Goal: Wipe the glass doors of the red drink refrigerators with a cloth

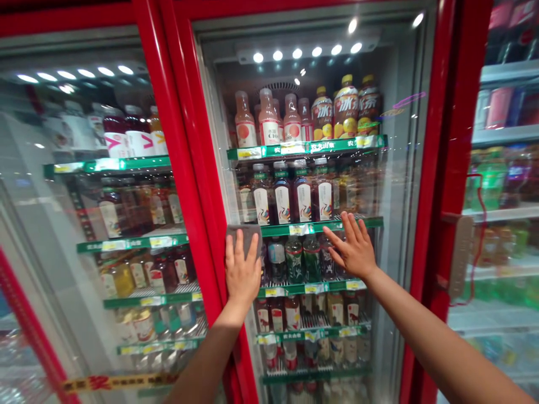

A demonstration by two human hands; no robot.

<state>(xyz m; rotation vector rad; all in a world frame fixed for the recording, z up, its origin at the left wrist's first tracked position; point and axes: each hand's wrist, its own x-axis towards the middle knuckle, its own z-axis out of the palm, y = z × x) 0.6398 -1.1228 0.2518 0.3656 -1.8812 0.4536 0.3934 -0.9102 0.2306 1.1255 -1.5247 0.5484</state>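
My left hand point(242, 269) holds a folded grey cloth point(244, 233) against the glass door point(396, 185), at its left edge by the red frame. The palm presses the cloth flat, fingers stretched over it, and part of the cloth is hidden under the hand. To the right, my right hand point(351, 247) is open with its fingers spread, at the same glass in front of a middle shelf. It holds nothing. Behind the glass, dark bottles with white labels point(303, 193) stand between the two hands, on the shelf above them.
A red door frame point(197, 185) separates this cooler from a second glass-fronted cooler point(126, 224) on the left. Peach-coloured drinks point(269, 120) and yellow-capped bottles point(346, 109) fill the top shelf. At the right, a brown door handle point(461, 255) sticks out, beside more drink shelves point(505, 213).
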